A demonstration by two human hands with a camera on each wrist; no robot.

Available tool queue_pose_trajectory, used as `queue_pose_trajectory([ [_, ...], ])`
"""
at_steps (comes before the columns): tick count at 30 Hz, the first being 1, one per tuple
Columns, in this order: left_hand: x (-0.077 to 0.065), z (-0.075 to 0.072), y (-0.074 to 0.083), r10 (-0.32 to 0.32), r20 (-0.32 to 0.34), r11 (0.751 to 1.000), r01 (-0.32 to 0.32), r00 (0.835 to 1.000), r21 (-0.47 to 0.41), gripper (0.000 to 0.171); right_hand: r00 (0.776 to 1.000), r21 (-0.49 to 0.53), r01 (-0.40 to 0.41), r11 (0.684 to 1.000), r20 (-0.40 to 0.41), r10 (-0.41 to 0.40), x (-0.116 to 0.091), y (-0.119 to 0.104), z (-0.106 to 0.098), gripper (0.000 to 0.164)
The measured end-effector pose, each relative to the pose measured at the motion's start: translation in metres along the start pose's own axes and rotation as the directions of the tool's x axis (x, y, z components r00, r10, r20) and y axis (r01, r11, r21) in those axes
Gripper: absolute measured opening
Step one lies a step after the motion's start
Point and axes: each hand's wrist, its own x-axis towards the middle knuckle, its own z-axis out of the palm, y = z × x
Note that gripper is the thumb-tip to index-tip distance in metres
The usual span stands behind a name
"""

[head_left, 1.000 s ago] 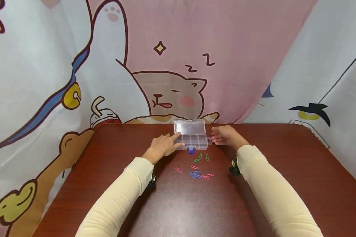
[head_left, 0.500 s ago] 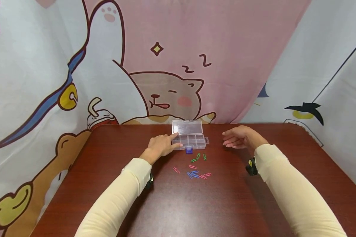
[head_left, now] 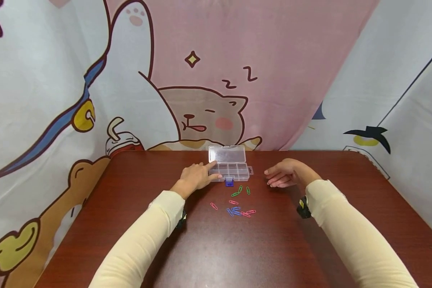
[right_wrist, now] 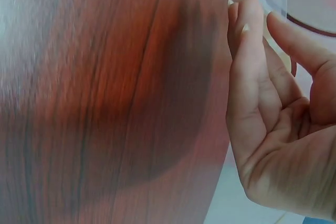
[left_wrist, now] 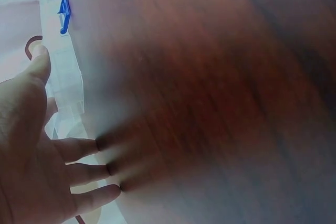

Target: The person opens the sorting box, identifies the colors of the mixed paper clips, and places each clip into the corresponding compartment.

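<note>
Touches clear box near back edge of table with left grip spread, poises right grip beside it, relaxed and holding nothing, perhaps risking a tip-up if pressed too hard.

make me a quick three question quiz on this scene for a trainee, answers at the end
1. Multiple choice: which colour of paper clips lies nearest the blue latch of the clear compartment box?
A) pink
B) green
C) blue

2. True or false: the left hand is nearer the box than the right hand.

3. Fill in the missing word: the lid of the box stands ____.

Key: 1. B; 2. true; 3. open.
</note>
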Motion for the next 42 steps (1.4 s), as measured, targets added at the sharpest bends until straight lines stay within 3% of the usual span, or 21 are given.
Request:
queue_pose_trajectory([
  [7,0.0,0.0,0.001,-0.004,0.015,1.0,0.004,1.0,-0.012,0.07,0.999,-0.077,0.014,0.997,0.033,-0.012,0.004,-0.004,0.021,0.041],
  [20,-0.001,-0.004,0.003,0.015,0.027,1.0,-0.015,1.0,-0.004,0.069,0.999,-0.269,0.027,0.963,-0.029,-0.036,0.011,-0.011,0.059,0.023],
  [28,-0.002,-0.005,0.004,0.009,0.043,1.0,-0.01,0.999,0.005,0.07,0.981,-0.446,0.032,0.894,-0.156,-0.113,0.011,-0.018,0.078,0.02],
  [34,-0.001,-0.007,0.003,0.018,0.045,1.0,-0.018,0.999,0.013,0.069,0.968,-0.612,-0.008,0.79,-0.204,-0.149,0.01,-0.03,0.089,0.011],
  [37,-0.001,-0.007,0.003,0.015,0.039,1.0,-0.015,0.999,0.011,0.069,0.962,-0.657,-0.038,0.753,-0.229,-0.152,0.009,-0.034,0.093,0.008],
  [42,-0.003,-0.007,0.005,0.003,0.057,1.0,-0.003,0.998,0.007,0.068,0.97,-0.668,-0.061,0.741,-0.215,-0.114,0.011,-0.034,0.094,0.008],
])
